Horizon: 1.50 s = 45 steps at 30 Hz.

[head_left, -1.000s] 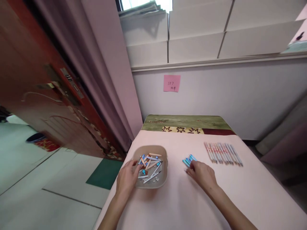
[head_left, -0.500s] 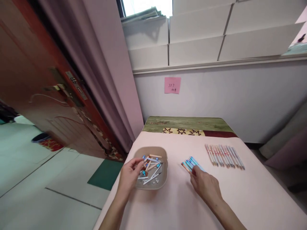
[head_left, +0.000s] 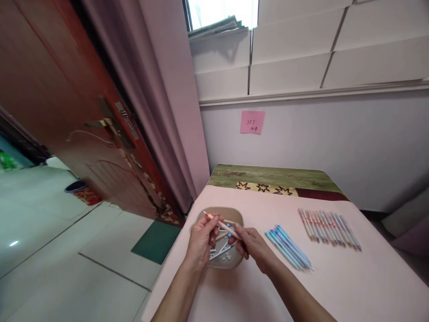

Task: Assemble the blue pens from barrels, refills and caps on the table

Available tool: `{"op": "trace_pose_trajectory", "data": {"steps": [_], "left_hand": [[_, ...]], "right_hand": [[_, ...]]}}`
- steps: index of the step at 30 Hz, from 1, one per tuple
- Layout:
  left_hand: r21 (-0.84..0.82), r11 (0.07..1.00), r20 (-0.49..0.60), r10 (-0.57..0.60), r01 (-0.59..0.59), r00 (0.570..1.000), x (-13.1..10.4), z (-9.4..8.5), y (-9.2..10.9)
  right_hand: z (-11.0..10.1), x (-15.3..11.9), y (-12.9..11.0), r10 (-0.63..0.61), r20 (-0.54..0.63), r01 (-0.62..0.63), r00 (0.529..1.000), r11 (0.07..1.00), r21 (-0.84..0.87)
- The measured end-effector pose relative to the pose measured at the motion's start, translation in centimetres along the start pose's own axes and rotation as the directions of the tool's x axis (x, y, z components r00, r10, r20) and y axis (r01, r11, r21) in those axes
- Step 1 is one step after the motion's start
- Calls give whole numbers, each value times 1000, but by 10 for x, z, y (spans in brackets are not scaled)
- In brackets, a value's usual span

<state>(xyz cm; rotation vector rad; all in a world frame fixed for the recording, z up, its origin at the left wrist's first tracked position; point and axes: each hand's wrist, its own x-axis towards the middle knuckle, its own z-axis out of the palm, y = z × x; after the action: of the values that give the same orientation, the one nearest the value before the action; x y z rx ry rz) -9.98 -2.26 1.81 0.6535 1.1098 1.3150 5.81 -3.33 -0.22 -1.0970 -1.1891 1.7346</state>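
Over the beige plastic bin [head_left: 241, 223], both my hands hold a slim pale-orange pen [head_left: 228, 230] slanting down to the right. The thumb and fingers of my left hand [head_left: 202, 238] pinch its upper part, near an orange section and a whitish end. My right hand [head_left: 255, 247] is closed on the lower end. Inside the bin lie white pen refills [head_left: 219, 254], blue caps and small white bits, partly covered by my hands. To the right of my right hand, a bundle of blue pens [head_left: 288, 247] rests on the pink tablecloth.
Farther right lies a row of pale pens [head_left: 328, 228] with reddish markings. A green wood-patterned strip [head_left: 268, 173] covers the table's back edge against the wall. A pink note [head_left: 252, 122] is stuck there. A red-brown door [head_left: 100, 112] stands at left.
My right hand has left the blue pens and moved left to the bin, bringing the orange pen from that bundle. My left hand has taken hold of it too. The view has shifted slightly left.
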Motion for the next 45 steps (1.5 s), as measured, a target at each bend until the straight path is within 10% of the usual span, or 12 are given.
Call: {"op": "trace_pose_trajectory", "data": {"steps": [13,20,29,38,45], "left_hand": [[-82,991,-111,94,-103,989,8,-1,-4],[-145,989,76,52,-40,996,7,-4,0],[-157,986,90,-40,54,995,8,-7,3],[-199,980,-49,6,-15,999,13,-2,7],[-240,971,-36,-10,1,999,14,-4,2]], "right_hand": [[23,19,8,-121,-231,155,966,978,137],[22,15,2,-73,-160,103,984,977,187],[14,14,7,143,212,-204,967,931,303],[18,22,-6,-181,-141,184,973,983,12],[15,30,-4,-20,-116,20,993,1000,1]]}}
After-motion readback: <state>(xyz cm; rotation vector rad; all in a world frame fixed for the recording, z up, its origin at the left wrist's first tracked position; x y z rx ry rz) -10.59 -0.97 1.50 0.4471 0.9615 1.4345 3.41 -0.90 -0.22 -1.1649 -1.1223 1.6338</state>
